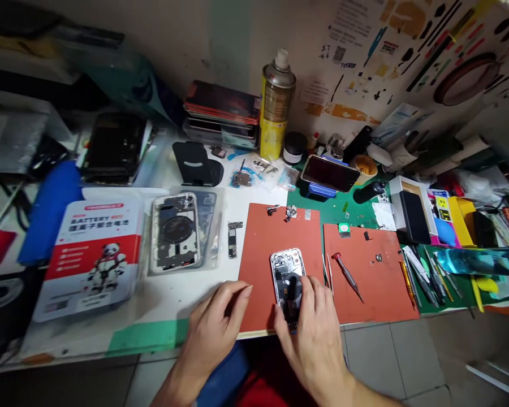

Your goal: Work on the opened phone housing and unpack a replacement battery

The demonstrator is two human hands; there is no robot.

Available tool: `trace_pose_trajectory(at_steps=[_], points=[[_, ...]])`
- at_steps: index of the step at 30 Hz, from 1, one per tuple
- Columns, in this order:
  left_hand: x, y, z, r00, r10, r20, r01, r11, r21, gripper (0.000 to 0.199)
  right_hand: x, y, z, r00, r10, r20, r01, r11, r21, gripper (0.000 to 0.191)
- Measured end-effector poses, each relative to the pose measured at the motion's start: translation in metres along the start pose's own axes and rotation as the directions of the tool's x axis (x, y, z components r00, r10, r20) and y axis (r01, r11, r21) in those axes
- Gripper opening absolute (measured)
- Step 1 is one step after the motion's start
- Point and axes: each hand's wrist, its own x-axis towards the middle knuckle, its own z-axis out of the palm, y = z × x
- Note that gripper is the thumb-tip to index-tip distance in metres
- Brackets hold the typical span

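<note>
An opened phone frame (286, 265) lies on the left orange mat (258, 237), its inner parts showing. My right hand (316, 322) grips the frame's lower half by its sides, thumb on the left edge and fingers on the right. Left of the frame, my left hand (218, 325) hovers near the mat's front left corner, thumb and index fingertip close together; whether anything small is between them is hidden. A logic board (234, 240) rests on the white surface beside the mat. On the right orange mat (377, 288) lies a red-topped screwdriver (348, 277).
A second phone housing (175, 232) and a battery package (93, 254) lie at the left. Behind stand a yellow spray can (276, 104) and a propped phone (331, 172). Tweezers and pens (428, 277), a boxed phone (414, 216) and a blue bottle (479, 261) are at the right.
</note>
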Motion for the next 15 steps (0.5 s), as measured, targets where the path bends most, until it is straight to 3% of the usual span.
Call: trace_pose_trajectory(at_steps=[8,10,12,15], points=[[-0.006,0.004,-0.001,0.996,-0.092,-0.01,0.089,0.983,-0.162,0.014,0.008,-0.001,0.003,0.996,0.019,-0.089,-0.016,0.999,0.032,0.053],[-0.008,0.009,-0.002,0.984,-0.178,0.011,0.176,0.964,-0.199,0.018,0.011,-0.005,0.0,0.994,0.019,-0.11,-0.012,0.998,0.062,0.054],[-0.007,0.015,-0.001,0.923,-0.356,0.147,0.385,0.85,-0.36,0.028,0.011,-0.014,-0.002,0.991,0.006,-0.136,0.006,0.996,0.088,0.054],[-0.003,0.024,0.003,0.759,-0.477,0.444,0.65,0.51,-0.563,0.045,0.01,-0.028,-0.003,0.986,-0.022,-0.165,0.042,0.992,0.117,0.055]])
